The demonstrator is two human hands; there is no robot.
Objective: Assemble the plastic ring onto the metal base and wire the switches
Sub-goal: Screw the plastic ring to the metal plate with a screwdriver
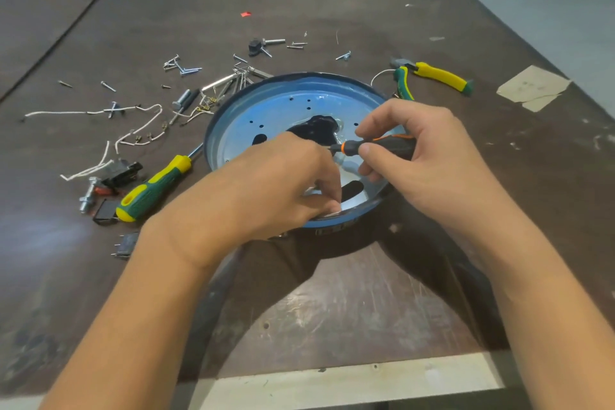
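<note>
Currently right hand [422, 156] is gripping a small black/orange screwdriver [376, 145], fingers curled round the handle, tip pointing left toward the left hand [279, 186], both over the blue metal base [283, 103], which is sitting dish-up approx mid surface [332, 20]. Left hand is curling its fingers over the base's near rim and gripping it; can't tell if anything else is pinched under the fingertips. Switches [121, 171] w/ white wires [133, 130] are lying left of the base beside a green/yellow screwdriver [156, 186], loose screws [181, 66] are lying behind, and pliers [436, 75] are resting back right.
</note>
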